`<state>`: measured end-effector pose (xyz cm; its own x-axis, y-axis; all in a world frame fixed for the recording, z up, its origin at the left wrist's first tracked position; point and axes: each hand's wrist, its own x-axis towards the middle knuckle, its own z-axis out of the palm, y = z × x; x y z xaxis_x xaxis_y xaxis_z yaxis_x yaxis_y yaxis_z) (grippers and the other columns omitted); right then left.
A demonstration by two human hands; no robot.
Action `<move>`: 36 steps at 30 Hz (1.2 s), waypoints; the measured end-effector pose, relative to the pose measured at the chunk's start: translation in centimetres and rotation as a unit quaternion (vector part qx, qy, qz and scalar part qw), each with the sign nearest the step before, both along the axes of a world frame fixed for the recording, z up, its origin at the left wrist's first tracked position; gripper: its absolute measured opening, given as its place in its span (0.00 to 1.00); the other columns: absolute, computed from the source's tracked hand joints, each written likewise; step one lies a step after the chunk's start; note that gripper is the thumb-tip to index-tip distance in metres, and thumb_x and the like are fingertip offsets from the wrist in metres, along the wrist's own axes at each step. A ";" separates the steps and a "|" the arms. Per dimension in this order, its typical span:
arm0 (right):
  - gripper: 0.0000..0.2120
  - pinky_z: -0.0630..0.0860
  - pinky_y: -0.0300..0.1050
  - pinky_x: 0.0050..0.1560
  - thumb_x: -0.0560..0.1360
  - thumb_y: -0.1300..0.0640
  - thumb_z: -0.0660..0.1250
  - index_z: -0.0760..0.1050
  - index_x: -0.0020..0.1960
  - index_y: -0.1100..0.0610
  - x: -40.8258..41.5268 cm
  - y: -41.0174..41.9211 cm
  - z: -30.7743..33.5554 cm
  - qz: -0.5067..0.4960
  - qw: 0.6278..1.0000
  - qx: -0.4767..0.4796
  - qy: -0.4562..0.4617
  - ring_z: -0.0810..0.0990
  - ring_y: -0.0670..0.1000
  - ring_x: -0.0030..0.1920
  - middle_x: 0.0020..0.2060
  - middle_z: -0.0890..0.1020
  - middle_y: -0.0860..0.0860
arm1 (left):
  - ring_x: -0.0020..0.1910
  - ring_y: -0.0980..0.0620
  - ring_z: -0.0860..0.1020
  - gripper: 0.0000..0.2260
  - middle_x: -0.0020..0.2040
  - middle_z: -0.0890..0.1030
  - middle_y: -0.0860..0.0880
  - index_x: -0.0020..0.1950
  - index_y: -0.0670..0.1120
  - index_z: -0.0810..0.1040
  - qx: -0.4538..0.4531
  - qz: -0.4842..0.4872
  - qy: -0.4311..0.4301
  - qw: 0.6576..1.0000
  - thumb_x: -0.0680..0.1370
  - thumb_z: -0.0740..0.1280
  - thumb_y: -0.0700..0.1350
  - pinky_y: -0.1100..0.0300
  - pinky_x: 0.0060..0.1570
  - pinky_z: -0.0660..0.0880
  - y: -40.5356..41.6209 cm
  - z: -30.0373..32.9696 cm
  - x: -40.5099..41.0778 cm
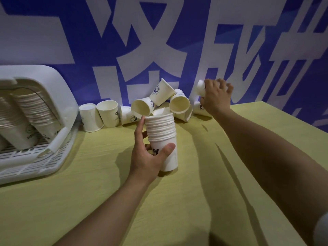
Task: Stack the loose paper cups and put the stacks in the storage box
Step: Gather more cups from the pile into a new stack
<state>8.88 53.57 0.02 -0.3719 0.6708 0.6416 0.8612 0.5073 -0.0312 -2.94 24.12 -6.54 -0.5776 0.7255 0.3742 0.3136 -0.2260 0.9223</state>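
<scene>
My left hand (149, 153) grips a tall stack of white paper cups (162, 132), standing upright on the yellow-green table (88, 201). My right hand (215, 96) is raised at the back, fingers curled round a single paper cup (200, 89) held on its side. A heap of loose cups (166, 102) lies against the wall behind the stack, some tipped, some upright. The white storage box (39, 121) lies at the left with its opening toward me, and several stacks of cups (32, 110) rest inside it.
A blue wall (230, 41) with large white characters rises right behind the cups. Two cups (99, 115) stand between the box and the heap. The table's right edge runs diagonally at the far right.
</scene>
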 end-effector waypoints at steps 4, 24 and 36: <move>0.30 0.60 0.57 0.68 0.74 0.50 0.72 0.63 0.72 0.50 1.1 -3.9 1.7 0.032 0.966 -0.097 0.238 0.68 0.59 0.66 0.64 0.73 0.56 | 0.54 0.58 0.79 0.45 0.63 0.70 0.67 0.68 0.81 0.53 0.000 -0.014 -0.001 1.000 0.68 0.81 0.53 0.59 0.48 0.77 -0.3 0.2 0.1; 0.23 0.79 0.37 0.46 0.80 0.54 0.66 0.59 0.68 0.39 4.3 -20.3 -1.3 0.198 0.712 -0.255 0.623 0.79 0.45 0.52 0.57 0.74 0.44 | 0.58 0.61 0.75 0.44 0.65 0.70 0.67 0.71 0.79 0.53 -0.014 -0.032 0.131 0.991 0.61 0.75 0.66 0.49 0.50 0.81 -2.2 0.9 1.8; 0.16 0.81 0.41 0.46 0.76 0.52 0.72 0.69 0.59 0.42 4.0 -22.5 -1.5 0.304 0.689 -0.256 0.606 0.80 0.48 0.56 0.58 0.75 0.43 | 0.61 0.57 0.77 0.40 0.70 0.71 0.63 0.69 0.82 0.53 -0.041 -0.117 0.147 0.981 0.63 0.71 0.68 0.55 0.53 0.81 -2.1 1.4 1.9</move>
<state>12.87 31.05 -1.52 -0.0822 0.8815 0.4650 -0.3221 0.4180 -0.8494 -1.03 22.01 -5.13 -0.2675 0.8598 0.4350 0.5177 -0.2525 0.8175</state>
